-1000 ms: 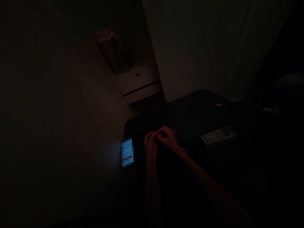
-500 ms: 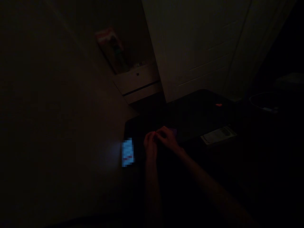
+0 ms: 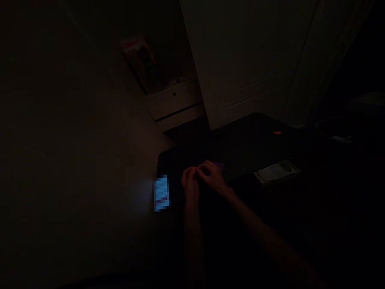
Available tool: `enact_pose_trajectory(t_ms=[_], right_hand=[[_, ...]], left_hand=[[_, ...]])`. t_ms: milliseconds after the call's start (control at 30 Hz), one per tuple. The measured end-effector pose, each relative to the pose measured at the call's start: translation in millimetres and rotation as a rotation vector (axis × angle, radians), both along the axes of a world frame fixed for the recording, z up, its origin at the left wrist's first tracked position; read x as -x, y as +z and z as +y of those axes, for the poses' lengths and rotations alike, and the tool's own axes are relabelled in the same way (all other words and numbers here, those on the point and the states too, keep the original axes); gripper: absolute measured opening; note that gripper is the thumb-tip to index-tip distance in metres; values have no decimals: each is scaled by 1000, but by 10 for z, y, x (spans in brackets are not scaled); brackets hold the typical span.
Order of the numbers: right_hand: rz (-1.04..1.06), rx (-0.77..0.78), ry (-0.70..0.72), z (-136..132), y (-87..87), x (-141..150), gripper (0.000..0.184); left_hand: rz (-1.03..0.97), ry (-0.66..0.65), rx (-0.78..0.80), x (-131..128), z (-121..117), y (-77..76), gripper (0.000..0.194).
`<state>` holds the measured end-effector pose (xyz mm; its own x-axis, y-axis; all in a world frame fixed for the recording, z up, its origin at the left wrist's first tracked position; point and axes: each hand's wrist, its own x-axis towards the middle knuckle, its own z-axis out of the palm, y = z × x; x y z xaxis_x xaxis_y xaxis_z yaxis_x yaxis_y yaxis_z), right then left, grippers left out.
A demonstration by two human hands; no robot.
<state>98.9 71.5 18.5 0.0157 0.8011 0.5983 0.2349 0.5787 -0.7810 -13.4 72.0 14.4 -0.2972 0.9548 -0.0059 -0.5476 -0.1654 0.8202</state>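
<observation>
Both hands meet over the dark table (image 3: 240, 138) in very dim light. My left hand (image 3: 190, 180) is closed, fingers bent in a pinch at a tiny reddish spot. Against it, my right hand (image 3: 210, 174) is also closed, with thumb and forefinger pressed together at the same spot. What they hold is too small and dark to name. A purple thing (image 3: 220, 165) shows just behind my right hand, partly hidden by it. Farther off on the table lies a small orange piece (image 3: 277, 133), touched by neither hand.
A lit, blurred screen (image 3: 161, 193) glows at the table's left end beside the wall. Below the table's right edge sits a book or printed box (image 3: 278, 171). A pale cabinet with drawers (image 3: 177, 102) and a white panel (image 3: 240, 60) stand behind. A thin cable (image 3: 333, 137) lies at right.
The scene looks slightly darker. My hands stay nearly in place, fingers still together, with at most a tiny shift.
</observation>
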Motion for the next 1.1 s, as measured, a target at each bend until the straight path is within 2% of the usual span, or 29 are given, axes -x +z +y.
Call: enact_pose_trajectory(t_ms=[433,900,1100], right_hand=[[116,68,44,73,-36,-23,9],[-101,-37,0,45,-77,3,9],[-65,-27,-1,18,-49,19,13]], left_hand=[[-3,-49,1,12,7,-7,29],[9,-56,-13,28,10,-30,29],[-4,-67,-26,21,3,-6,24]])
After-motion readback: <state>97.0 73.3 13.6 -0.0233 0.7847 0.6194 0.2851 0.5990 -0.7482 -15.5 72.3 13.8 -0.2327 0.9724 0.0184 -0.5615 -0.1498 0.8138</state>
